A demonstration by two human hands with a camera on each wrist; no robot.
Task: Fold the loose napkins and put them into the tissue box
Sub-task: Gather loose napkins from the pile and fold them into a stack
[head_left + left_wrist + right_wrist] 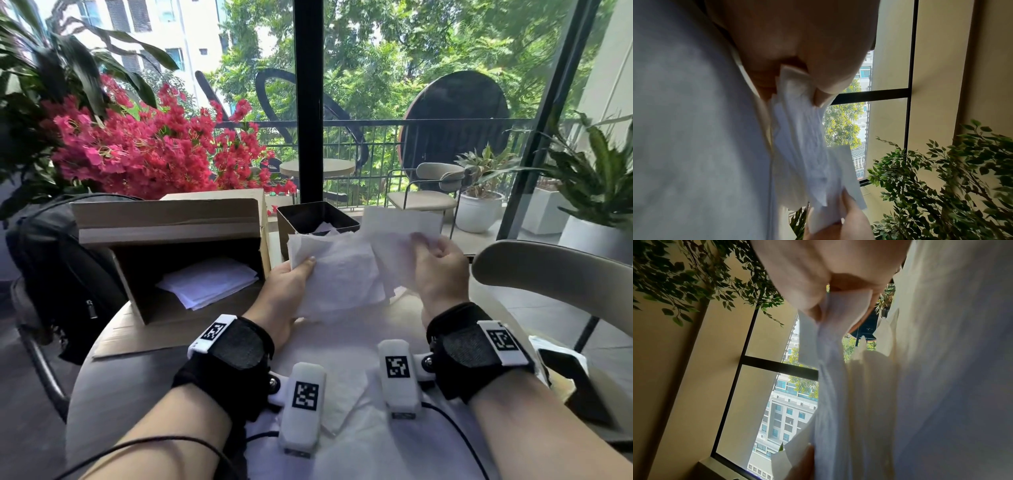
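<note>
At the round table's near edge, unfolded thin white paper napkins (346,404) still lie loose. Above its middle, the left hand (286,291) pinches a bundle of white napkins (337,274) while the right hand (440,267) clamps its other side. Toward the far edge, the square dark metal tissue box (317,221) holds a few napkins, so I judge much folding remains.

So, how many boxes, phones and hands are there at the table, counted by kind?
Cardboard box: 1
Tissue box: 1
Phone: 1
Hands: 2, left hand and right hand, both holding napkins
Total: 5
</note>
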